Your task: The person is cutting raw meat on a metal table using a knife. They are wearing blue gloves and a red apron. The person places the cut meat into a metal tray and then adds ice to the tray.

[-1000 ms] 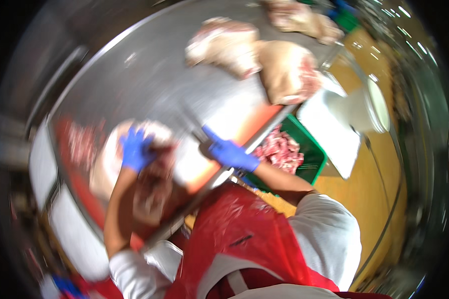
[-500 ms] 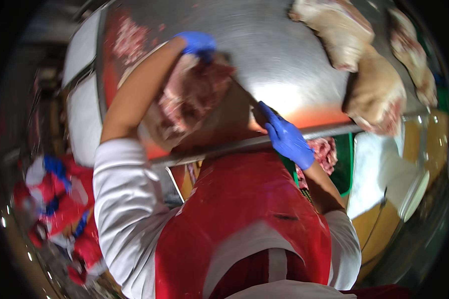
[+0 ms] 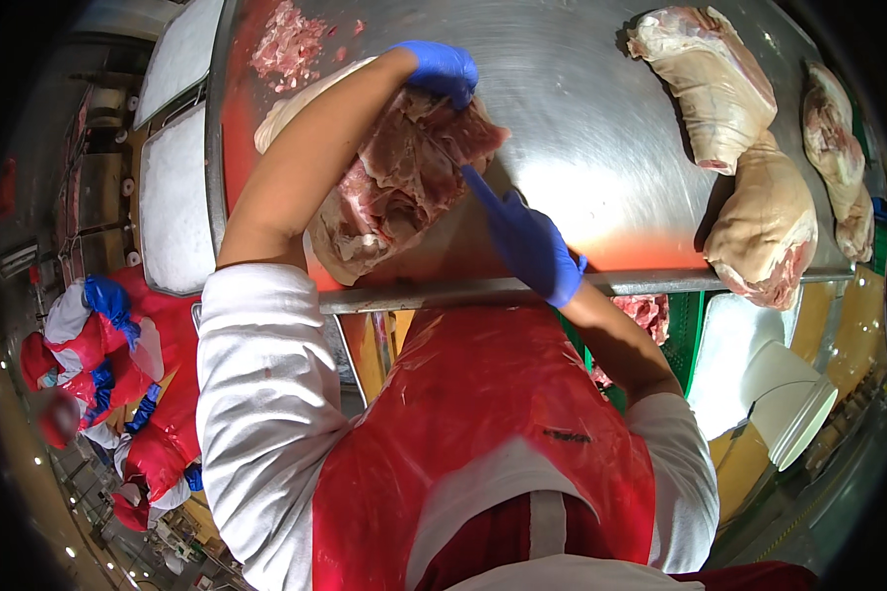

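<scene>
A skin-on pork leg (image 3: 404, 187), cut open with its red flesh up, lies on the steel table near the front edge. My left hand (image 3: 442, 71), in a blue glove, reaches over it and grips the flesh at its far side, fingers curled down. In another blue glove, my right hand (image 3: 534, 244) is at the leg's right side, index finger stretched forward to the flesh. Its other fingers are closed round a knife, mostly hidden beneath the hand and in the meat; the blade cannot be made out clearly now.
Several whole legs (image 3: 759, 217) lie on the table's right side. Small meat scraps (image 3: 288, 44) sit at far left. Below the front edge is a green crate (image 3: 682, 340) with meat pieces, beside a white bucket (image 3: 788, 404). Other people in red aprons (image 3: 158, 384) work at left.
My right hand has moved forward and left, its index finger now at the flesh; the knife blade seen before is now hidden. My left hand keeps its hold. The whole view has shifted slightly.
</scene>
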Demonstrator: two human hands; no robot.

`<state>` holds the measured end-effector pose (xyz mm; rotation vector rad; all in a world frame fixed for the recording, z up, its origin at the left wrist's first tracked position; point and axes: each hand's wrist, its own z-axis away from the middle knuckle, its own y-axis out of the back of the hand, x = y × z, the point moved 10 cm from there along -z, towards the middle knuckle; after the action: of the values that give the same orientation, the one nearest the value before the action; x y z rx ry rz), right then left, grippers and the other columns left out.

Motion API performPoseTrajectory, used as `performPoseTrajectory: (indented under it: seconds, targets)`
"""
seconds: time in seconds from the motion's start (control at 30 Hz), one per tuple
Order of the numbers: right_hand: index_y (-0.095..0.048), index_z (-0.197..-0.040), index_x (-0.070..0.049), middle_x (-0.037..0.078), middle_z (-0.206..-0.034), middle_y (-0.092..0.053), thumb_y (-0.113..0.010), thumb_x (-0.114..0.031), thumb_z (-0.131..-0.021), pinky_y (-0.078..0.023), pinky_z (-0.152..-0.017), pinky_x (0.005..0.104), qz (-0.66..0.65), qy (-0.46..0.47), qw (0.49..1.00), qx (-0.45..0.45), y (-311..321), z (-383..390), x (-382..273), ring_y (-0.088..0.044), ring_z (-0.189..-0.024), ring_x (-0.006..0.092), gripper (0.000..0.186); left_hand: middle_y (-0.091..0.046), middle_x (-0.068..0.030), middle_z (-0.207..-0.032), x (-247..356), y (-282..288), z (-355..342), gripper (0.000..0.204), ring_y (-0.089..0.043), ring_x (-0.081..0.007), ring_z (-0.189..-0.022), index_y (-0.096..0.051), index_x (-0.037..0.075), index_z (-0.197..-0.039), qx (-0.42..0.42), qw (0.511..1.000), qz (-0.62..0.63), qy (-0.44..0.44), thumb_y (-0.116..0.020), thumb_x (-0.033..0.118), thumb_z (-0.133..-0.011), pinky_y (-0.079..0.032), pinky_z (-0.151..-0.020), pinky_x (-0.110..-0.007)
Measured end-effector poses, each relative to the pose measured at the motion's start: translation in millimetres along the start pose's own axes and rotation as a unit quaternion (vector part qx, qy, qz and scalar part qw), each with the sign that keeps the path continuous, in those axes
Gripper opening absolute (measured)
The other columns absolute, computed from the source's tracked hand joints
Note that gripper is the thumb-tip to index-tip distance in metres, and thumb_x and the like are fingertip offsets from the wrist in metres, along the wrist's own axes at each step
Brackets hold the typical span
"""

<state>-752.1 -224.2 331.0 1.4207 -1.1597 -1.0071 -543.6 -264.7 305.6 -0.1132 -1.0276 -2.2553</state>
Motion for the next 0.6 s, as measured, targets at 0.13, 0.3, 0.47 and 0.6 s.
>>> performPoseTrajectory:
  seconds: [0.13,0.3,0.47,0.6]
  targets:
    - [-0.018,-0.155,-0.017,0.016,-0.088,-0.061,-0.053,-0.003,-0.085,-0.051,-0.049,0.029,-0.113,-0.086,0.984,-0.11,-19,-26,-4,-0.062,-0.06,0.0179,0.079,-0.069,-0.0082,-0.095,0,10,7,0.031,-0.063,-0.0231,-0.086,-0.07,0.008,-0.103,0.049,0.993,0.081,-0.067,-0.068,0.026,-0.077,-0.049,-0.08,-0.036]
    - [-0.02,-0.154,-0.014,0.015,-0.076,-0.063,-0.052,-0.005,-0.084,-0.048,-0.04,0.0347,-0.185,-0.104,0.975,-0.071,-14,-13,-12,-0.061,-0.049,0.0213,0.077,-0.065,-0.0088,-0.112,-17,52,86,0.036,-0.058,-0.029,-0.106,-0.066,0.012,-0.114,0.402,0.912,-0.011,-0.08,-0.065,0.032,-0.084,-0.045,-0.094,-0.038]
    - [-0.025,-0.152,-0.008,0.023,-0.098,-0.064,-0.049,-0.011,-0.089,-0.053,-0.063,0.0404,-0.155,0.022,0.987,-0.02,-21,-55,-14,-0.064,-0.07,0.0305,0.067,-0.054,-0.0094,-0.134,-96,-2,111,0.046,-0.046,-0.0309,-0.129,-0.055,0.024,-0.132,0.436,0.896,-0.032,0.076,-0.06,0.041,-0.09,-0.036,-0.109,-0.045]
    - [-0.024,-0.152,-0.012,0.023,-0.112,-0.063,-0.049,-0.007,-0.088,-0.053,-0.069,0.0417,-0.213,0.041,0.974,0.059,-63,-108,-5,-0.065,-0.083,0.0343,0.069,-0.05,-0.0073,-0.138,-143,-10,78,0.042,-0.041,-0.0304,-0.132,-0.053,0.032,-0.134,0.475,0.879,0.019,0.037,-0.05,0.044,-0.094,-0.024,-0.108,-0.063]
